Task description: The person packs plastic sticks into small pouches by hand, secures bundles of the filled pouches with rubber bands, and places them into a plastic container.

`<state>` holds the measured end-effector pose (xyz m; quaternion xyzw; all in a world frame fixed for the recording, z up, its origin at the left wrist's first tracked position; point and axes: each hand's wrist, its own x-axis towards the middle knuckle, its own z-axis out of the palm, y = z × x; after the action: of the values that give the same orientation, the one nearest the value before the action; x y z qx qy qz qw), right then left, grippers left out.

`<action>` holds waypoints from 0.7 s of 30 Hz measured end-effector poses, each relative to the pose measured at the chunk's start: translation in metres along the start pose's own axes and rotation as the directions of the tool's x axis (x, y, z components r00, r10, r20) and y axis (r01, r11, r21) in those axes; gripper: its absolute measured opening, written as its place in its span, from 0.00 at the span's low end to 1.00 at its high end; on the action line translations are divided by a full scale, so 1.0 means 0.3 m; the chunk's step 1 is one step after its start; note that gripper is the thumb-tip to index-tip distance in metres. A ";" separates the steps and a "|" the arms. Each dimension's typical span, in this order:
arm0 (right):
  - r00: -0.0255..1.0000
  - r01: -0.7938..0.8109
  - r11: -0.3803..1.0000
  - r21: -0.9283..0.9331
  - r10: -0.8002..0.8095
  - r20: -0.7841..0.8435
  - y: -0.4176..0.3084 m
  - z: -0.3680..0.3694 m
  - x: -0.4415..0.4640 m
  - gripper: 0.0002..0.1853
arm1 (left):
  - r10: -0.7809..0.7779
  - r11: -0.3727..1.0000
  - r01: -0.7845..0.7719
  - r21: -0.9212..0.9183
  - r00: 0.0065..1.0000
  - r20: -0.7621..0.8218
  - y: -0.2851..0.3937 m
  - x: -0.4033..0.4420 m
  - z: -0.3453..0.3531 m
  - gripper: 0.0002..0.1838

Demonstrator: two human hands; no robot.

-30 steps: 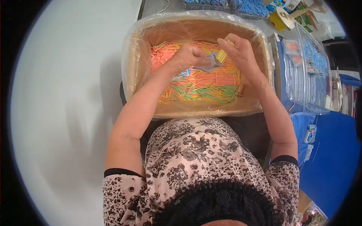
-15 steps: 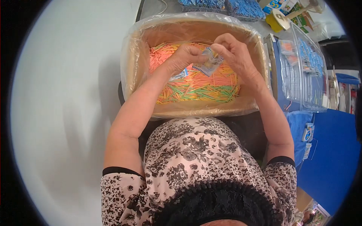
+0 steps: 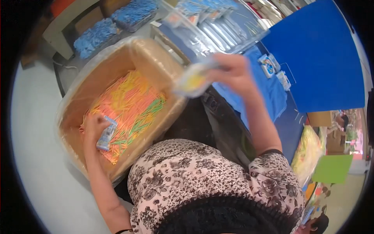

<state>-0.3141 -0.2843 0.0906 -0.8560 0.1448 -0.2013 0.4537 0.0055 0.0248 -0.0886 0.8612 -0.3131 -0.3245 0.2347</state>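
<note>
My left hand [image 3: 94,125] reaches into the lined box with its fingers closed at the edge of a small clear packet [image 3: 106,135] with blue-and-white striped ends. Under that packet lie many thin pink, yellow, orange and green sticks [image 3: 126,105]. Outside the box, to its right, my right hand [image 3: 233,72] is closed on another small packet [image 3: 193,80] that shows yellow inside. Motion blurs this packet and its print cannot be read.
The cardboard box [image 3: 156,62] has a clear plastic liner over its rim. Beyond it stand trays of blue pieces [image 3: 134,15]. A clear plastic tray [image 3: 218,33] holds packets at the back right. Blue cloth [image 3: 269,95] and a blue panel [image 3: 319,58] are on the right.
My view has turned to the right. My hands, earlier close together over the box at one packet, are now apart; the right has carried a packet out past the box's rim.
</note>
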 end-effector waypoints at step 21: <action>0.769 0.381 0.534 -0.755 -0.636 -0.061 0.057 0.028 0.020 0.15 | -0.153 0.847 0.198 0.493 0.980 -0.130 -0.049 -0.017 -0.029 0.19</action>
<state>-0.3060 -0.2903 0.0733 -0.9182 0.0238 -0.3948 -0.0203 0.0141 0.0404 -0.0895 0.9305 -0.2964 -0.2145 -0.0156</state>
